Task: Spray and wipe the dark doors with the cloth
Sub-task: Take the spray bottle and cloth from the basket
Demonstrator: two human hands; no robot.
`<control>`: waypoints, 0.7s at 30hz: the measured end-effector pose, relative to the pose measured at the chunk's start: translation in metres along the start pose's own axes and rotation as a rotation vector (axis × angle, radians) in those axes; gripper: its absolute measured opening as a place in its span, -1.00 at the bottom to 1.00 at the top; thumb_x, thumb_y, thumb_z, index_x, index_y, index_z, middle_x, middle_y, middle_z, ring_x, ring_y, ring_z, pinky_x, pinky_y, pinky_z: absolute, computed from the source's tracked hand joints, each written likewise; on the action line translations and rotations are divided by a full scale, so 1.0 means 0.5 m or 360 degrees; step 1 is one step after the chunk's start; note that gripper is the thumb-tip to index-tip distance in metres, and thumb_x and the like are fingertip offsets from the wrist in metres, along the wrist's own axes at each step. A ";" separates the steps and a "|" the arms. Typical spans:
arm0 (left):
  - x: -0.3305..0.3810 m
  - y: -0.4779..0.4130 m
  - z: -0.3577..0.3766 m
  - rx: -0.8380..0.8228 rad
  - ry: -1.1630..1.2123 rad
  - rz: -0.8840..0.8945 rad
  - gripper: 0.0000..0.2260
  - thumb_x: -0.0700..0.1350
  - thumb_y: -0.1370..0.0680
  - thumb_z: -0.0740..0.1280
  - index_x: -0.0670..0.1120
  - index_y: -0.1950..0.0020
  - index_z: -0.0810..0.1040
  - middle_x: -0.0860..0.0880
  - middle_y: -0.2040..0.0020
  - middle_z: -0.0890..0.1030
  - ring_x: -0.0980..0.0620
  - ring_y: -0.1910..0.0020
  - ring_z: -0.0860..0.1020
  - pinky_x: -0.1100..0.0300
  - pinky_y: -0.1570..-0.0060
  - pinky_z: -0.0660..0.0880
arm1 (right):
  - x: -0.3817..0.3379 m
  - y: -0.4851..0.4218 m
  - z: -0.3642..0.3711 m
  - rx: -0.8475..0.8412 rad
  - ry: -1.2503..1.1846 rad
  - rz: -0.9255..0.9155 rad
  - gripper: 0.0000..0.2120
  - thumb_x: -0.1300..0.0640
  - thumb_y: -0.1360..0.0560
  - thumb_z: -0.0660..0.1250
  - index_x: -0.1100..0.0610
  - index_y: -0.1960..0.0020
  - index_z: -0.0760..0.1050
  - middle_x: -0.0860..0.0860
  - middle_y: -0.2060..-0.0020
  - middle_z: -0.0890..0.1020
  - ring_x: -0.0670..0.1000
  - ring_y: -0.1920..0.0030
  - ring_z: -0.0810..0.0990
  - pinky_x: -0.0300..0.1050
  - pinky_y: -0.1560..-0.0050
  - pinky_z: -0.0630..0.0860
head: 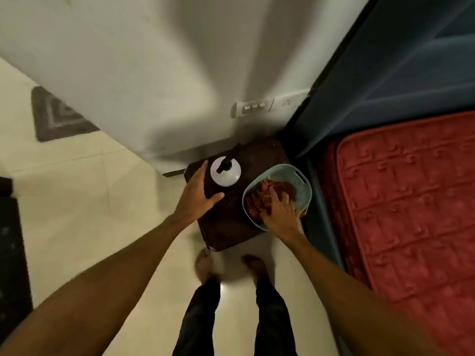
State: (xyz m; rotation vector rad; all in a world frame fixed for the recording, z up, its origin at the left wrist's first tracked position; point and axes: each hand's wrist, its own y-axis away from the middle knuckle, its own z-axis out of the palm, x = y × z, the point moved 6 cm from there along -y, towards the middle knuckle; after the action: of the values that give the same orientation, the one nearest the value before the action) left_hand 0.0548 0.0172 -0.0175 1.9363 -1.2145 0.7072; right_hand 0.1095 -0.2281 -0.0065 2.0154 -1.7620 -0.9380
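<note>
A small dark wooden side table (231, 227) stands against the wall below me. On it sits a pale blue basket (302, 186) holding a red patterned cloth (259, 201). My right hand (280, 211) reaches into the basket, its fingers lying on the cloth. My left hand (198, 194) rests flat with spread fingers on the table's left part, beside a lamp's round white base (226, 174) with a black stem. No spray bottle or dark doors are in view.
A bed with a red quilted cover (401, 201) and dark blue frame (359, 104) lies to the right. A switch panel (253, 106) is on the white wall. A grey rug (55, 116) lies on the tiled floor at left. My feet (228, 265) stand before the table.
</note>
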 end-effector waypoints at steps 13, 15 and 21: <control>0.009 -0.195 0.101 0.0014 0.0284 0.0671 -0.51 -0.17 -0.63 0.41 -0.19 -0.54 0.38 -0.05 -0.46 0.50 0.12 -0.44 0.47 0.16 -0.45 0.40 | -0.015 -0.144 0.118 0.0175 0.0017 0.0067 -0.35 0.40 -0.45 0.34 -0.02 -0.47 0.47 0.16 -0.37 0.39 0.31 -0.29 0.41 0.18 -0.20 0.52; 0.015 -0.195 0.118 0.0073 0.0300 0.0618 -0.59 -0.13 -0.64 0.40 -0.18 -0.47 0.45 -0.12 -0.26 0.65 0.07 -0.25 0.61 0.06 -0.30 0.53 | 0.002 -0.143 0.116 0.0251 -0.0105 0.0038 -0.41 0.43 -0.40 0.34 0.06 -0.38 0.57 0.15 -0.30 0.50 0.27 -0.24 0.48 0.10 -0.17 0.51; 0.062 -0.180 0.127 0.0183 0.0357 0.0553 -0.49 -0.08 -0.62 0.43 -0.03 -0.55 0.37 0.07 -0.10 0.67 0.32 0.09 0.62 0.41 -0.06 0.53 | 0.030 -0.129 0.055 0.0550 -0.0450 -0.0024 -0.50 0.45 -0.43 0.31 0.11 -0.29 0.64 0.13 -0.27 0.59 0.17 -0.26 0.54 -0.03 -0.29 0.44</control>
State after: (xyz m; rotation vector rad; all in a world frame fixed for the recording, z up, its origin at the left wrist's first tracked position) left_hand 0.1536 -0.0243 -0.0568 1.6949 -1.4068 1.1634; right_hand 0.1415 -0.2246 -0.0708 2.1892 -2.1925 -1.0243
